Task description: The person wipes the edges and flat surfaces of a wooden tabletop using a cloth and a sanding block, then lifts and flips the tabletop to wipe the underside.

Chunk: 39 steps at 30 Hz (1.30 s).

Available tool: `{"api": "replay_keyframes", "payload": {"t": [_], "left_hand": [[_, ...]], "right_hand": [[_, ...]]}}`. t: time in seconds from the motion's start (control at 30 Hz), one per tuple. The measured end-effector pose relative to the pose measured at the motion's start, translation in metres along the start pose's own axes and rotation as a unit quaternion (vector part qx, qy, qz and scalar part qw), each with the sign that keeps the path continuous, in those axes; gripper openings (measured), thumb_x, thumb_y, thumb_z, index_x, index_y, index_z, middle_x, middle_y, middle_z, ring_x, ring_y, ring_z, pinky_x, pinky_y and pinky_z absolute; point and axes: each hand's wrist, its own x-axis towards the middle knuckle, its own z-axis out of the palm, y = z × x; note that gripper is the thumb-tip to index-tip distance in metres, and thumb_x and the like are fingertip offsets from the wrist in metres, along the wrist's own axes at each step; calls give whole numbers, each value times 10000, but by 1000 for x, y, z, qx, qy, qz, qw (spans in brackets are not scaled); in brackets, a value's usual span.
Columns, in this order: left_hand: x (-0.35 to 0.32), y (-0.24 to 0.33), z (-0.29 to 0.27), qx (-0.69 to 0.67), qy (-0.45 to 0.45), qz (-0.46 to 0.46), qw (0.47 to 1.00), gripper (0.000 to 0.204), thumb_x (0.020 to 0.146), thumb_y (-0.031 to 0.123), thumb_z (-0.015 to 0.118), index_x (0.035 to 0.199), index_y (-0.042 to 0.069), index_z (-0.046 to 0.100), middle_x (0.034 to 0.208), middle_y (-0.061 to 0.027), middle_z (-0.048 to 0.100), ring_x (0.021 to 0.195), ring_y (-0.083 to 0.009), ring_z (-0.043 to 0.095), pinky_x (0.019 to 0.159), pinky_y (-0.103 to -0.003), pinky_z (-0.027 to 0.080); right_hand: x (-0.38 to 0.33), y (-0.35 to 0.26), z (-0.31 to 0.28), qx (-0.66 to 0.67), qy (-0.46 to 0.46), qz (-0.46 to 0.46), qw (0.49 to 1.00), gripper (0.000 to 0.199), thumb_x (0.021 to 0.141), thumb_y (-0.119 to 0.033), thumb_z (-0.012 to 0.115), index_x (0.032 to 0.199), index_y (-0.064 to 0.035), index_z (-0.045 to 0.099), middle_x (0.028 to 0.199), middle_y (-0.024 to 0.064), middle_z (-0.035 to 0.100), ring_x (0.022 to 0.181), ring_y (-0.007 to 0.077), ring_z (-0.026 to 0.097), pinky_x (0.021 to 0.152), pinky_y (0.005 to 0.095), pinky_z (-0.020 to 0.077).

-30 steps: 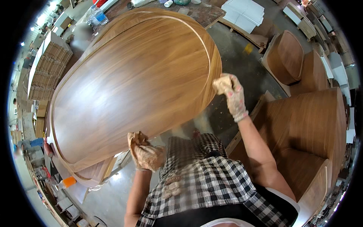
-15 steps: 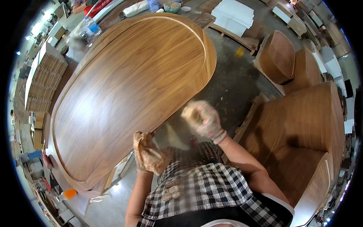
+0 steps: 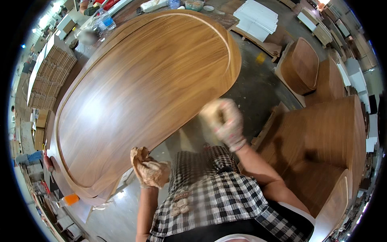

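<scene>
Left hand point(image 3: 151, 172): gloved fingers bunched on brown rag point(image 3: 139, 155) at tabletop point(image 3: 141, 88) near edge.
Right hand point(image 3: 225, 121): blurred, finger state cannot be told.
Tip: best wiped along the grain.

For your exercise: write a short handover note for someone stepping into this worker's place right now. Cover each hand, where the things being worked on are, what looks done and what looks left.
Left hand: gloved, clutching a crumpled brown rag against the near edge of the oval wooden tabletop.
Right hand: gloved, blurred in motion, off the tabletop at its near right edge; it seems to grip a pale pad, but the blur hides it.
Tabletop: large, tilted in front of you, surface glossy and even.
Done: the top face looks evenly finished.
Left: probably the rim near your hands; I cannot tell how far it has been wiped.
Other curved wooden pieces stand to your right.
</scene>
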Motion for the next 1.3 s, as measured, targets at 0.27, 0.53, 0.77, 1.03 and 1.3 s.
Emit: {"api": "replay_keyframes", "payload": {"t": [0.27,0.53,0.77,1.03,1.3], "left_hand": [[-11,-37,42,-10,-149,-144,978,163,932,299,669,986,162,599,915,-6,640,904,-161,626,708,-297,524],[17,-50,-16,284,-327,-71,899,291,957,161,575,1209,28,514,1164,-81,547,1165,-206,529,1061,-324,407],[13,-40,-74,375,-362,119,845,178,984,131,556,1132,39,519,1031,-64,532,954,-176,546,809,-267,454],[-16,-18,-87,84,-166,-84,979,102,1010,125,524,977,98,431,866,-22,398,779,-157,360,716,-277,378],[-25,-12,-130,-94,-127,-198,967,222,1022,167,507,1190,26,539,1116,-90,591,1022,-230,565,927,-356,473]], "right_hand": [[34,45,-10,-64,49,98,992,196,845,-130,735,984,-31,638,974,128,631,896,274,638,830,380,513],[47,18,5,-84,29,-12,996,207,849,-176,742,982,-50,646,947,116,659,869,253,650,778,365,531],[5,12,41,-100,-11,7,995,205,870,-183,716,987,-42,624,973,119,648,913,250,629,799,374,509],[15,-30,52,-43,-33,-12,998,211,858,-170,746,990,-47,638,932,87,656,848,220,641,762,356,533],[-55,-78,125,-61,-149,-81,984,275,819,-200,742,1017,-94,583,1017,101,592,973,253,578,845,397,489]]}}
